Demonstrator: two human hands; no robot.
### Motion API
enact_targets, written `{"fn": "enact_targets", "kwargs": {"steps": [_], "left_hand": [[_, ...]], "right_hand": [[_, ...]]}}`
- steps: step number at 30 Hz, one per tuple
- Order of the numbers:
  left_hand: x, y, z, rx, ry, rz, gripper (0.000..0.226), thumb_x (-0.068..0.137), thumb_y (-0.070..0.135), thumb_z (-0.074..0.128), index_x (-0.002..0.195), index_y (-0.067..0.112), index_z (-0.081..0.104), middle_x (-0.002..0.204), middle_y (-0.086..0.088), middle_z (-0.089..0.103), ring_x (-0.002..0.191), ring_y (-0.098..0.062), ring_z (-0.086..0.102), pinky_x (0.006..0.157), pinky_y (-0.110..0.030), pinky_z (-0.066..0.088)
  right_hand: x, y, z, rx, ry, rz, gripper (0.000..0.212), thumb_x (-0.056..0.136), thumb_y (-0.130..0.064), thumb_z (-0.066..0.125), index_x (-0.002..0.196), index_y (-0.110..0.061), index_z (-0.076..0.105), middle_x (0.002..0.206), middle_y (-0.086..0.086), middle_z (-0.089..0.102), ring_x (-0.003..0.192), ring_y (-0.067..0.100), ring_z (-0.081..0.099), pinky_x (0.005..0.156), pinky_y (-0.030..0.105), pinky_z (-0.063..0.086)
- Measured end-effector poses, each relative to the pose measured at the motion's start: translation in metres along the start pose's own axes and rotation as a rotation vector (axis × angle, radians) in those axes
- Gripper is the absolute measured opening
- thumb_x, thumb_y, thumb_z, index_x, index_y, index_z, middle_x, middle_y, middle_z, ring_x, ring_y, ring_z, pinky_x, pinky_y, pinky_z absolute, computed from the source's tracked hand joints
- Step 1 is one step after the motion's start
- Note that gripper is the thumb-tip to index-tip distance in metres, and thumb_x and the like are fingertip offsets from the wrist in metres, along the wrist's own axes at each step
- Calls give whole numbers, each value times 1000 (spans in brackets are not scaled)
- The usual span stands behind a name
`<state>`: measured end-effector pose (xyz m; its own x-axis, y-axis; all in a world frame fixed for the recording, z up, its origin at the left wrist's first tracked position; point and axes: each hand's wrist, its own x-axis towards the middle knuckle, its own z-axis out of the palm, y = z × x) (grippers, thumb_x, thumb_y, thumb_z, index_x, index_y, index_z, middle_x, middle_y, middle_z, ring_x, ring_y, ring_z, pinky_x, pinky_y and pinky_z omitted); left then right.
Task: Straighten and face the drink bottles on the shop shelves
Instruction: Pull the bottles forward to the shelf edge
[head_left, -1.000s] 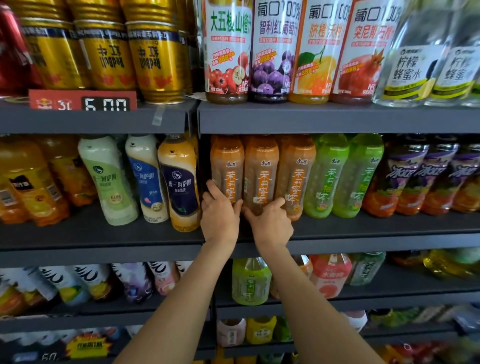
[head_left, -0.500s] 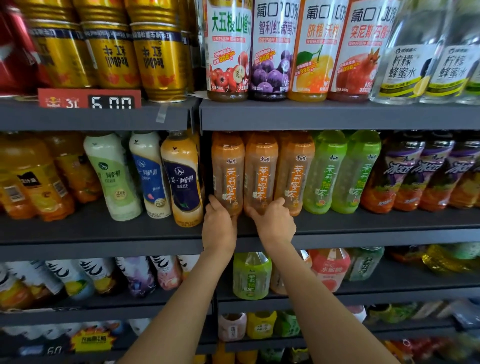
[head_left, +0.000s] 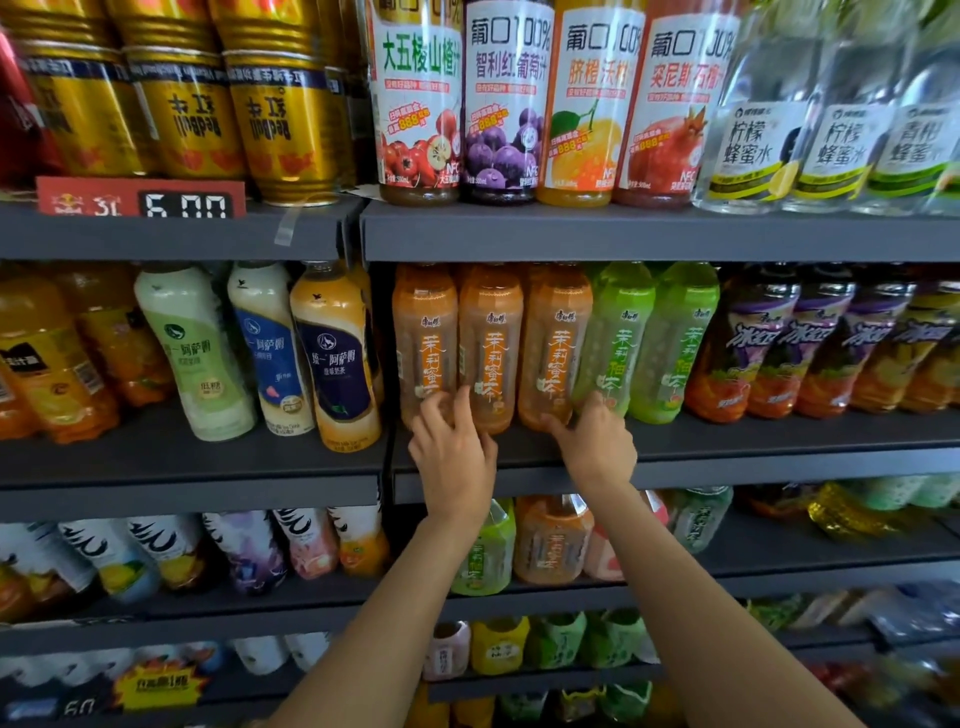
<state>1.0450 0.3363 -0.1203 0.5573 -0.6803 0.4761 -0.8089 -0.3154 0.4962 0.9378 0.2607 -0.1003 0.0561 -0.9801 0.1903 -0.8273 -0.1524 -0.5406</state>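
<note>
Three orange tea bottles stand side by side on the middle shelf (head_left: 727, 457), labels facing out: left (head_left: 423, 332), middle (head_left: 491, 338) and right (head_left: 556, 338). My left hand (head_left: 454, 457) is slightly blurred. Its fingers wrap the base of the left orange bottle, reaching toward the gap beside the middle one. My right hand (head_left: 597, 447) holds the base of the right orange bottle, thumb under its front, fingers slipped between it and the first of two green tea bottles (head_left: 618, 338). Both forearms rise from the bottom of the view.
Milk-tea bottles (head_left: 337, 358) lean at the left of the upright divider (head_left: 387, 457). Purple-labelled iced tea bottles (head_left: 753, 353) fill the right. Above stand gold cans (head_left: 280, 119), juice bottles (head_left: 501, 104) and a red price tag (head_left: 140, 197). Lower shelves hold more bottles.
My right hand has slid right, from the middle orange bottle's base to the right one next to the green bottle. My left hand has shifted slightly right along the left bottle's base.
</note>
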Motion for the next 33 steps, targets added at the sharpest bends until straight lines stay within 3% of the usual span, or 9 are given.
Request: {"fn": "enact_targets", "kwargs": {"steps": [4,7,10,13,16,18,26,30,33], "left_hand": [[-1,1,-12,-108,82,19,51,86,14,60,133,11,44,131,-13,39,122,-27,38,99,-38,34],[-1,-15,-34,-203,263,71,42,78,1,64,119,3,53,118,-17,48,113,-30,47,96,-39,37],[6,-42,-61,-224,361,36,36,77,-6,61,112,-2,54,113,-20,49,109,-34,49,95,-39,37],[19,-75,-85,-253,410,-62,33,79,-6,58,111,-4,51,111,-21,47,105,-37,49,90,-47,42],[28,-106,-102,-261,394,-116,32,82,-2,58,113,-3,50,110,-20,47,104,-35,48,89,-50,41],[31,-124,-108,-240,354,-85,34,83,3,62,115,-3,51,109,-21,48,105,-35,47,89,-46,39],[61,-172,-120,-304,107,-23,57,88,23,62,134,0,36,130,-16,45,122,-28,43,100,-35,38],[73,-163,-106,-282,-38,-74,76,89,32,61,144,0,20,140,-17,38,128,-29,38,103,-38,37],[82,-160,-97,-250,-83,-146,73,88,30,61,142,-1,23,135,-18,43,124,-31,44,99,-39,40]], "right_hand": [[-3,-4,-10,46,106,-97,38,88,-44,59,101,-8,55,97,12,67,90,33,63,67,34,45],[-13,-29,-19,237,194,-351,33,88,-39,61,98,-8,59,85,7,69,78,26,66,65,35,52],[-30,-70,-17,314,139,-553,31,87,-39,63,98,-10,60,85,3,68,76,19,65,67,36,54],[-47,-107,1,316,2,-637,38,84,-41,65,106,-11,58,95,2,68,86,19,66,72,36,54],[-60,-134,24,271,-123,-596,61,82,-45,66,127,-9,47,121,6,60,107,23,60,84,40,51],[-70,-149,38,238,-119,-522,67,81,-45,67,131,-8,42,126,7,55,112,26,57,86,40,49],[-102,-188,75,192,53,-150,56,86,-37,64,128,-7,41,126,9,49,110,33,54,81,42,45],[-100,-200,80,160,67,-99,49,89,-33,61,124,-5,42,125,11,50,111,33,53,81,40,44],[-96,-206,82,146,80,-81,46,88,-34,62,118,-5,43,122,11,51,108,33,55,77,38,44]]}}
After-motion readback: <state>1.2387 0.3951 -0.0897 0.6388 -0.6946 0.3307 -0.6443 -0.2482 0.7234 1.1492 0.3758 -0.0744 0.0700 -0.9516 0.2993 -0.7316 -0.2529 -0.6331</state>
